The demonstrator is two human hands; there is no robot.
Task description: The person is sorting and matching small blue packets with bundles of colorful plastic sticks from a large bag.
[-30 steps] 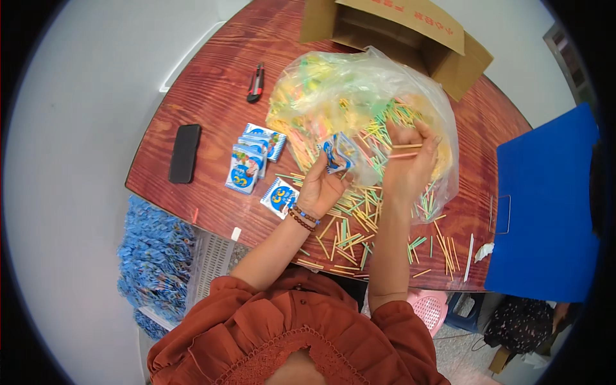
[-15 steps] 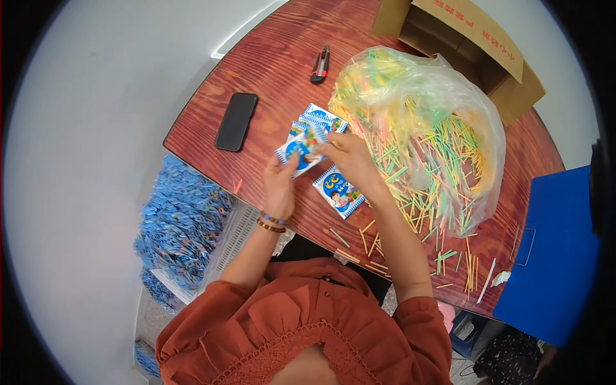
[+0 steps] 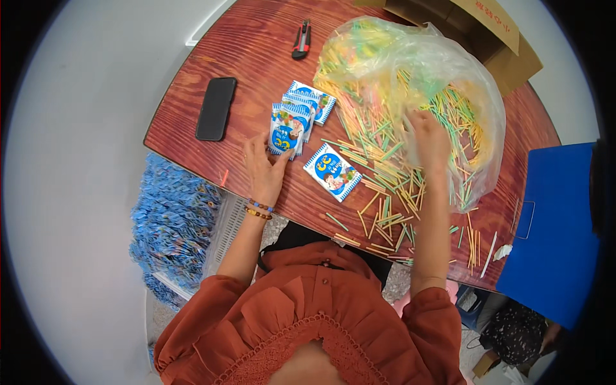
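Observation:
Several small blue-and-white packets [image 3: 290, 128] lie overlapping on the wooden table, each printed with a picture. My left hand [image 3: 263, 172] rests at the lower edge of the front packet, fingers apart and touching it. Beside that pile, a single packet [image 3: 332, 172] lies flat by itself. To the right, my right hand [image 3: 428, 138] is closed on the edge of a clear plastic bag [image 3: 471, 74]; the fingertips are partly hidden. Thin pastel sticks [image 3: 378, 131] in yellow, green and pink fill the bag and spill out over the table.
A black phone [image 3: 216, 109] and a red-and-black box cutter [image 3: 301, 40] lie on the table [image 3: 256, 64]. Behind the bag stands an open cardboard box [image 3: 513, 67]. A blue panel [image 3: 548, 231] is at the right edge. Many blue packets [image 3: 173, 218] heap in a crate at lower left.
The packet my hands held now lies on the pile. My right hand has moved right, to the plastic bag. The left stays by the packets. The whole view has shifted slightly.

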